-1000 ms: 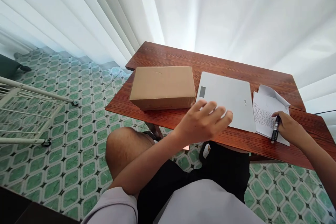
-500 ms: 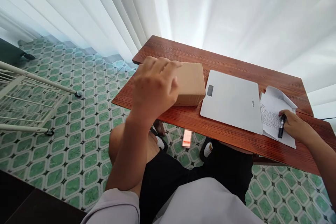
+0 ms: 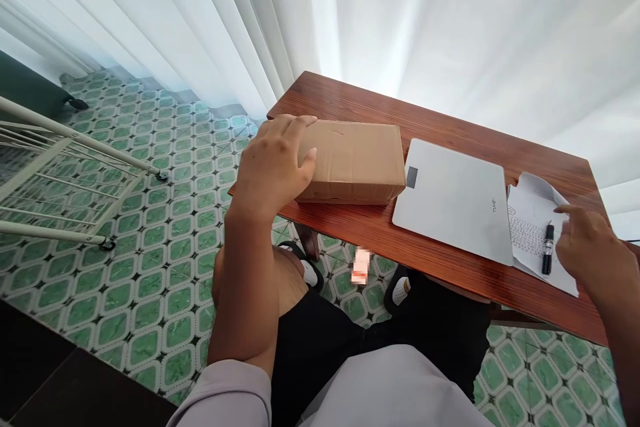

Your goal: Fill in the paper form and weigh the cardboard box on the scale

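Note:
My left hand [image 3: 275, 159] is at the left end of a brown cardboard box [image 3: 357, 153], fingers stretched toward its top and the thumb apart. It seems to rest on the box, whose left end it hides. My right hand [image 3: 593, 243] hovers by the right side of some paper sheets [image 3: 525, 213], index finger extended, with nothing visible in it. A black marker [image 3: 549, 249] lies on the sheets, just left of that hand. Between box and paper lies a flat white scale [image 3: 455, 200] with a small dark display.
All of this is on a reddish-brown wooden table [image 3: 350, 93]. White curtains [image 3: 380, 7] hang behind it. A white wire rack on casters [image 3: 75, 140] stands at the left on the green tiled floor [image 3: 180, 213]. A small blurred item [image 3: 360, 265] is on the floor beneath.
My right hand has let go of the marker, leaving it on the paper. My left hand has moved left to the box's end, uncovering more of its top. The view has shifted slightly.

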`<action>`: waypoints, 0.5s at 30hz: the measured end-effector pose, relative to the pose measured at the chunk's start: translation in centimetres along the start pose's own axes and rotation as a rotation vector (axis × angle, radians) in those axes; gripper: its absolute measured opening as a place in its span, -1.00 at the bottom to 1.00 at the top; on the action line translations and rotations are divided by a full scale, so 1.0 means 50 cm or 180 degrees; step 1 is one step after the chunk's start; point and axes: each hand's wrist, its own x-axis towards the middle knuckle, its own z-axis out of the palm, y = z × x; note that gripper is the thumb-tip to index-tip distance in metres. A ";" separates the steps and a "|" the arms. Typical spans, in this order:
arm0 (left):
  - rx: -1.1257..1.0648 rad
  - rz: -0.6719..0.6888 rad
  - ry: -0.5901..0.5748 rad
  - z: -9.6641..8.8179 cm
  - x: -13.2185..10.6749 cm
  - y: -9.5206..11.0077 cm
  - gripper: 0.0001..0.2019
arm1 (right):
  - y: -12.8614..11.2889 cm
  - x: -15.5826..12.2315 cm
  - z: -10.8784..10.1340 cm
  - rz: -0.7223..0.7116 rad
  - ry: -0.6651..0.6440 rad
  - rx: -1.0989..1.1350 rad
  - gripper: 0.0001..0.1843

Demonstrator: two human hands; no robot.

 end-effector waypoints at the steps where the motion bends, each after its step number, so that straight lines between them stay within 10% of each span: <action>1: 0.0012 -0.0041 -0.0028 -0.001 0.000 -0.004 -0.52 | -0.040 -0.004 -0.021 0.0081 0.0065 0.0108 -0.61; 9: -0.0060 -0.0307 -0.0038 0.017 -0.007 -0.044 -0.46 | -0.406 -0.009 -0.095 -0.0752 -0.0004 0.2816 -0.30; 15: -0.0212 -0.0350 -0.0006 0.069 -0.014 -0.088 -0.38 | -0.509 -0.009 -0.075 -0.1526 -0.0667 0.3066 0.01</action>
